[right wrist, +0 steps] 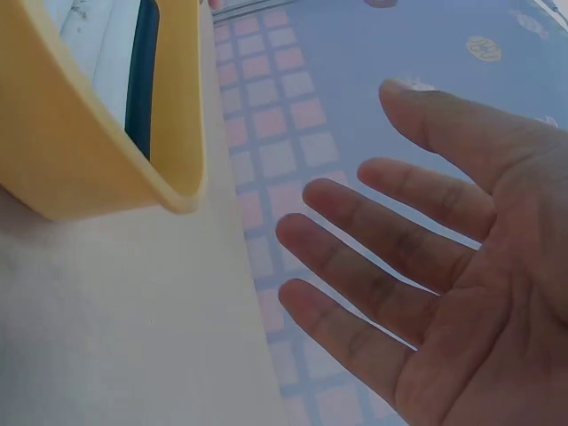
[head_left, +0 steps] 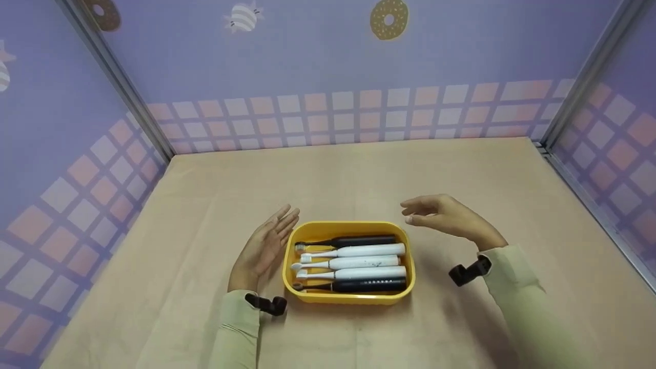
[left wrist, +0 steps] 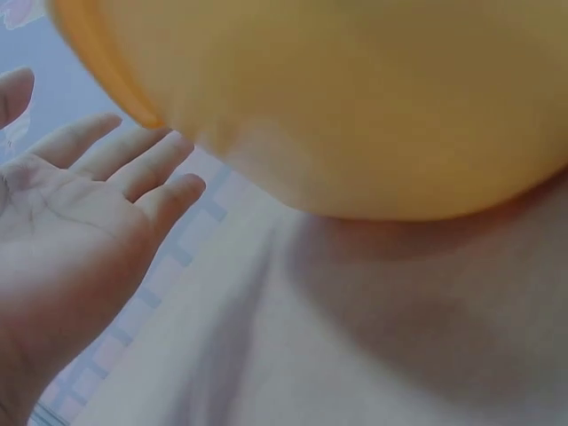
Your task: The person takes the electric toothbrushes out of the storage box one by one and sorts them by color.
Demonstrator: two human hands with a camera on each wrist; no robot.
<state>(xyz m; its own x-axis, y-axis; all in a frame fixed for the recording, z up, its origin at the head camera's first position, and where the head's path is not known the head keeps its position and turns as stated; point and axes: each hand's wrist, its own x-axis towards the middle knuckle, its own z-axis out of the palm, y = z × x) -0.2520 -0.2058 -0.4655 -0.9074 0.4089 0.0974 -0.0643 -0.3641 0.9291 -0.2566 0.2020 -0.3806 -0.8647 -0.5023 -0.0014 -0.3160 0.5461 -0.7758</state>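
A yellow bin stands on the table between my two hands. Several electric toothbrushes lie side by side in it, heads to the left: a black toothbrush at the back, white toothbrushes in the middle and another black toothbrush at the front. My left hand is at the bin's left side, fingers extended and palm toward it; whether it touches the wall I cannot tell. Off the bin's back right corner, my right hand hovers with loosely bent fingers, holding nothing. The right wrist view shows its spread fingers apart from the bin.
A pale cloth covers the table. Purple patterned panels rise at the back and both sides, with metal posts in the corners. Each sleeve cuff carries a small black camera.
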